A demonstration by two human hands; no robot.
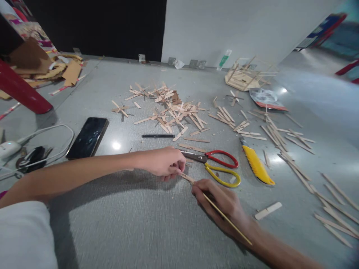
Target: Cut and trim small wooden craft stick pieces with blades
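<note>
My left hand [164, 162] pinches one end of a short wooden craft stick [187, 178]. My right hand [220, 200] grips the other end, so the stick spans the gap between my fingers. A thin wooden skewer [228, 219] also sticks out of my right hand, slanting back over the wrist. Just beyond both hands lie scissors [223, 159] with one red and one yellow handle loop, their blades partly behind my left hand. A yellow utility knife [256, 164] rests to the right of them. Close to my right wrist is a loose notched craft stick [268, 210].
Several craft sticks lie in a pile [179, 110], with thin sticks [297, 168] scattered rightward. A black pen [158, 136], a phone [88, 138] and a white cable [58, 126] lie leftward. At the back stand a stick frame [244, 76], a plastic packet [267, 100] and a red leg [25, 89].
</note>
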